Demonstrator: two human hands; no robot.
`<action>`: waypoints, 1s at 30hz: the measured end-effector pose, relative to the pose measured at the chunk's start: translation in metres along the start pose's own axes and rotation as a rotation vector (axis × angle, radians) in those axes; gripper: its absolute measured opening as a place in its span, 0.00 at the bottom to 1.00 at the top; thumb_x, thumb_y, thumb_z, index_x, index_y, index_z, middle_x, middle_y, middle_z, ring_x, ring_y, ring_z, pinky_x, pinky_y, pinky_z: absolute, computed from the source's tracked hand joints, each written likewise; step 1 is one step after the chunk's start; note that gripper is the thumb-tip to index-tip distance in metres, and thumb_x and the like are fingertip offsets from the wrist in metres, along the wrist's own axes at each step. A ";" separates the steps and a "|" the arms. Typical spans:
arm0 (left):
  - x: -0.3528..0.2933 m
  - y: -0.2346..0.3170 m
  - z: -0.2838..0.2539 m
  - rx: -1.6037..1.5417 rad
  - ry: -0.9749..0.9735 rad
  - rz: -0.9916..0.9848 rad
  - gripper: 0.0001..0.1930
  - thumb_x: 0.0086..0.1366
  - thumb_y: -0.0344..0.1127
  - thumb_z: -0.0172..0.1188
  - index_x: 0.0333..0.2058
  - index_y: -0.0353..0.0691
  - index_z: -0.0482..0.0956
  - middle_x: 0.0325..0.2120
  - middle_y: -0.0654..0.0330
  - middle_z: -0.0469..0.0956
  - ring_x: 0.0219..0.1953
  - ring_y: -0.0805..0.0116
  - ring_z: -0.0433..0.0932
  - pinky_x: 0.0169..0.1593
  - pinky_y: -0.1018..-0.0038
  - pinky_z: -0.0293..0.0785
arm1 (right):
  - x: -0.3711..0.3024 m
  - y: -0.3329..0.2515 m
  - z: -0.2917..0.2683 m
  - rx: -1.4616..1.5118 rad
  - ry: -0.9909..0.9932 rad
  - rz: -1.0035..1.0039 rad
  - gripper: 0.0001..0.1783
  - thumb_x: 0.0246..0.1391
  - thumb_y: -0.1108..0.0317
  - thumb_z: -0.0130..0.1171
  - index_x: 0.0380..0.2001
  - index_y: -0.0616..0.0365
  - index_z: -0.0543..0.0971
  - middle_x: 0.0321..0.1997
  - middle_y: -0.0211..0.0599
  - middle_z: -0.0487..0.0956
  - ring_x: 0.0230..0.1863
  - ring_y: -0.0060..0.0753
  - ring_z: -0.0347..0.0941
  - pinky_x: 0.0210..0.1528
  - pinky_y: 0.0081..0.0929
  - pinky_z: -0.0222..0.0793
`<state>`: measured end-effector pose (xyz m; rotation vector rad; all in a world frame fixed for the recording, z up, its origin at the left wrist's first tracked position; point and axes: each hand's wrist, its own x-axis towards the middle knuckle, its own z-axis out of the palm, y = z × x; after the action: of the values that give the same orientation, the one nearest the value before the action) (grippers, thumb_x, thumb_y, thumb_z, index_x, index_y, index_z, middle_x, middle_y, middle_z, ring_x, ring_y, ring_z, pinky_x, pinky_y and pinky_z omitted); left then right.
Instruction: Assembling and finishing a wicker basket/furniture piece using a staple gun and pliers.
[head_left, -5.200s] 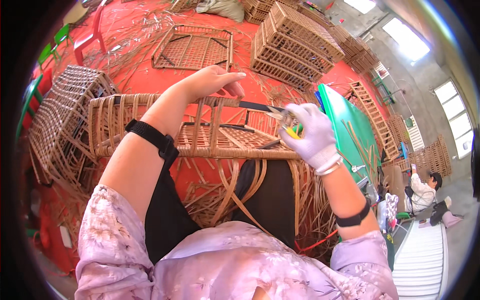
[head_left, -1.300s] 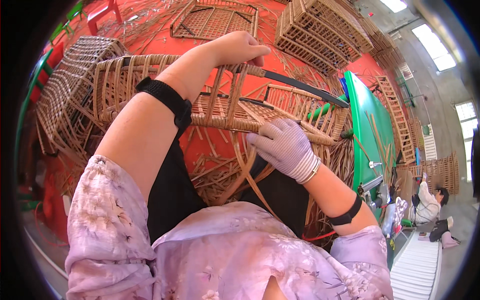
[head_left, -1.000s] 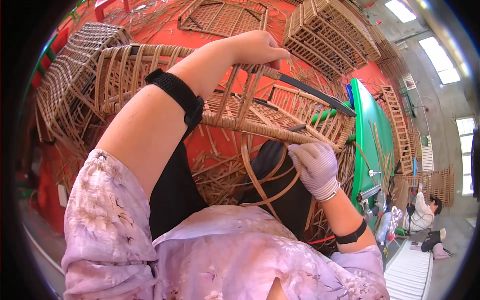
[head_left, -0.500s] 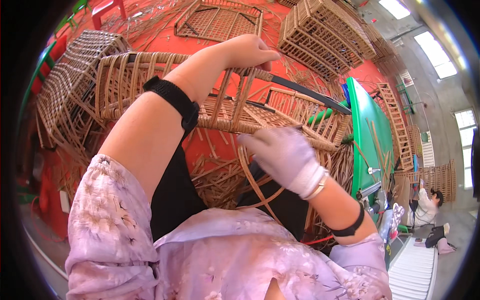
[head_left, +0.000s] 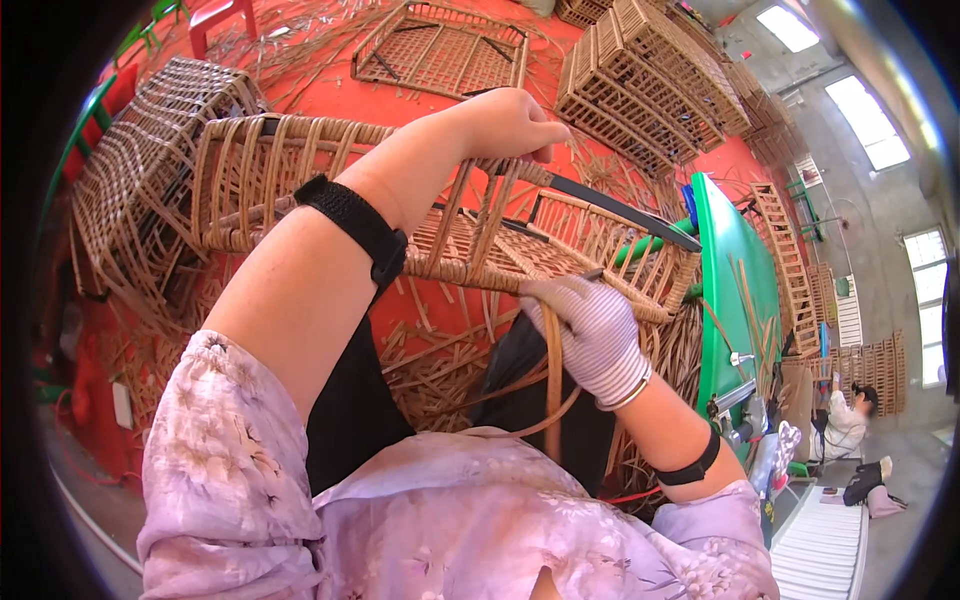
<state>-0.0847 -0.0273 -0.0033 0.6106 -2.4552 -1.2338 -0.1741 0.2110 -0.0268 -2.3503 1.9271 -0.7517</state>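
Note:
A long wicker basket frame lies across in front of me, its far rim partly wrapped and partly bare black bar. My left hand, ungloved, is bent over that far rim with its fingers curled downward. What those fingers hold, if anything, is hidden behind the hand. My right hand wears a striped, pale glove and pinches a brown rattan strip at the near wrapped rim. The strip hangs in a loop toward my lap. A dark, thin tip sticks up beside the gloved fingers; I cannot make out what it is.
Another wicker basket stands at the left, a shallow one lies behind, and a tall basket stack rises at the far right. Close right is a green board. Loose strips litter the red floor. A person sits farther right.
My right hand has swung a little right and up against the near rim, now gripping the strip close to it. My left hand has shifted slightly toward me along with the frame.

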 end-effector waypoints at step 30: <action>0.008 -0.010 0.005 -0.084 0.035 -0.040 0.21 0.60 0.47 0.53 0.23 0.34 0.84 0.21 0.59 0.81 0.26 0.69 0.78 0.37 0.72 0.75 | 0.096 0.076 0.008 0.439 0.302 0.263 0.12 0.50 0.63 0.66 0.35 0.58 0.83 0.29 0.38 0.81 0.29 0.26 0.76 0.34 0.24 0.71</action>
<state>-0.0921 -0.0333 -0.0132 0.6557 -2.3602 -1.3233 -0.2286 0.1017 -0.0232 -1.7692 1.8688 -1.3952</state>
